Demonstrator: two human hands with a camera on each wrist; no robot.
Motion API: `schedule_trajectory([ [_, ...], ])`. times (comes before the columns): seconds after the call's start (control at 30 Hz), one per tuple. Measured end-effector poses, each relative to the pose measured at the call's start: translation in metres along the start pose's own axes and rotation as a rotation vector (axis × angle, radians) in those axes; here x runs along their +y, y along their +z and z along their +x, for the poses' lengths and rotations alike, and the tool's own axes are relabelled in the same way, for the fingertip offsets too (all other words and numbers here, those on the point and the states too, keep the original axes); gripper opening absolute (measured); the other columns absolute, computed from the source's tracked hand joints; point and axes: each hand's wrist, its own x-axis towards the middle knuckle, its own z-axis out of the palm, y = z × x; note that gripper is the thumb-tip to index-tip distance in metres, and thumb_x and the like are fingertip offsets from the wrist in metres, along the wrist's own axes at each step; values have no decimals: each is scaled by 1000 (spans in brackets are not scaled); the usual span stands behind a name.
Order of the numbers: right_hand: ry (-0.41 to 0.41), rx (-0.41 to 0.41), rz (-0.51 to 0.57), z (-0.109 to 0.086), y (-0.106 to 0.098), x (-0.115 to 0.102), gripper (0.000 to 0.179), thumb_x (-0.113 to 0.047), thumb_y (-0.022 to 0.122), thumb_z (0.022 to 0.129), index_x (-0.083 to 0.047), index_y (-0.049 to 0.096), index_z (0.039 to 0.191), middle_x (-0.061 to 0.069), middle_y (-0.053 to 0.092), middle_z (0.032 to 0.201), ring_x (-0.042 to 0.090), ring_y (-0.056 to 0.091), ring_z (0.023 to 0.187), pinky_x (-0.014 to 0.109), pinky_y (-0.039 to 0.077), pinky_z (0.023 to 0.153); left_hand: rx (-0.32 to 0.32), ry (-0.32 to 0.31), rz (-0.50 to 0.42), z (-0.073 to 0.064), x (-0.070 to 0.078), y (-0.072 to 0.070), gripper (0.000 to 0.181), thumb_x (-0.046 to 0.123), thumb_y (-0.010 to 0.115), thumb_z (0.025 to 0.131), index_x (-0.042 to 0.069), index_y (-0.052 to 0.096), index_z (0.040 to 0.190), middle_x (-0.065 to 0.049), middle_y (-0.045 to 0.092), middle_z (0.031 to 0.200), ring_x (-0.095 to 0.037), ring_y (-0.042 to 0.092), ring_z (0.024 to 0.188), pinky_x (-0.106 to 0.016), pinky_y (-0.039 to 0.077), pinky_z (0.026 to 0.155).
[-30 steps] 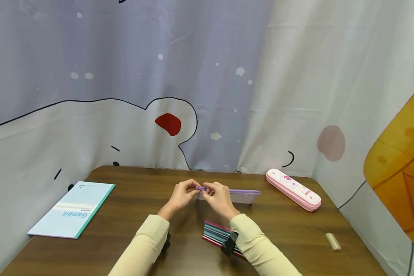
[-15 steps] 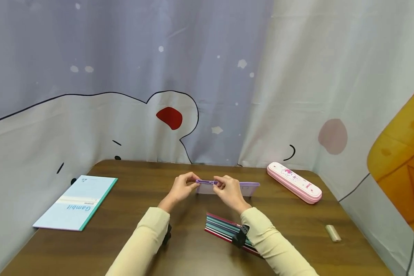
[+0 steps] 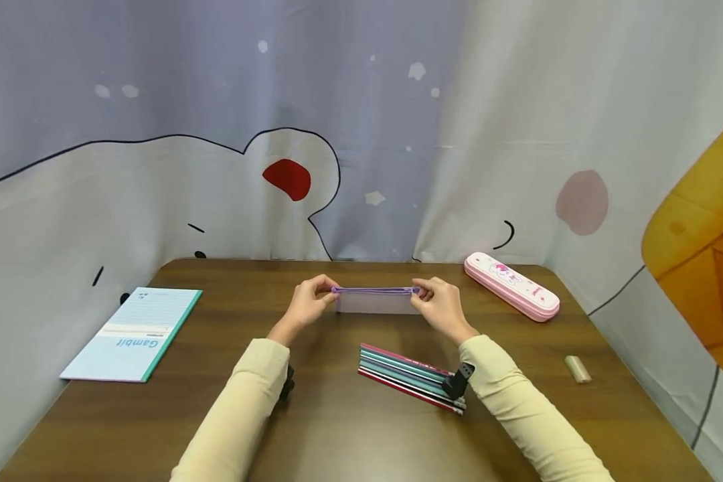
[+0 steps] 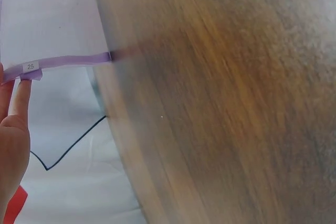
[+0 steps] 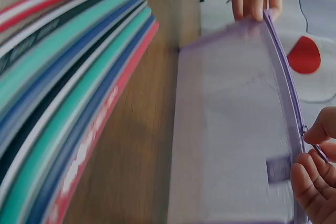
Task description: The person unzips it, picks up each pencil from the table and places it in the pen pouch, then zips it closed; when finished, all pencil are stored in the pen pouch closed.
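A translucent, whitish zipper pouch (image 3: 367,302) with purple trim stands upright near the middle of the table. My left hand (image 3: 307,302) pinches its top left corner; in the left wrist view, fingertips touch the purple edge beside a small tab marked 25. My right hand (image 3: 442,309) pinches the zipper pull (image 5: 319,153) towards the pouch's right end and covers part of that end in the head view. Behind the slider, the zipper's two purple edges look slightly parted. Nearer me, a row of striped pencils (image 3: 397,371) lies partly under my right wrist.
At the left lies a pale blue notepad (image 3: 135,335) with a teal edge. A pink pencil case (image 3: 512,286) sits at the back right, and a small beige eraser-like block (image 3: 577,369) near the right edge. A patterned curtain (image 3: 385,134) hangs behind the table (image 3: 229,408).
My right hand has slid rightwards along the pouch's top edge with the zipper pull, away from my left hand, which keeps hold of the left corner. The head view has tilted downward.
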Motion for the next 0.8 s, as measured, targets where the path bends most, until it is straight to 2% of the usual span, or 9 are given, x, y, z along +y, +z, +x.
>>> schedule_trajectory([
  [0.07,1,1,-8,6,-5,3,24,-4,62,67,-2,70,90,5,60,66,11,53,59,17,43,53,5,4,21,4,2,-7,7,3,63,79,3,62,86,-12,67,87,-25,63,90,-34,53,77],
  [0.23,44,25,-28,0,-14,16,24,-2,63,65,-2,70,88,3,58,64,10,52,57,13,40,50,-67,-16,23,3,1,-11,8,6,62,81,4,61,89,-11,67,92,-24,63,94,-35,52,80],
  [0.4,10,52,-10,-4,-23,23,24,0,62,64,-1,70,87,5,58,63,15,54,56,11,39,50,-39,-15,26,1,-1,-12,7,7,63,80,6,62,87,-11,67,91,-24,63,95,-36,52,81],
  [0.57,-2,65,-26,-6,-29,31,24,0,63,63,-1,70,86,4,58,62,12,53,54,12,40,49,-34,1,37,1,-4,-12,7,7,63,80,5,62,87,-11,67,91,-25,62,96,-38,51,82],
  [0.8,16,86,-56,-11,-41,45,22,-2,65,65,-2,70,86,3,59,61,11,53,55,15,43,50,-11,14,42,6,0,0,6,5,64,79,6,62,85,-10,68,87,-25,63,93,-38,52,81],
])
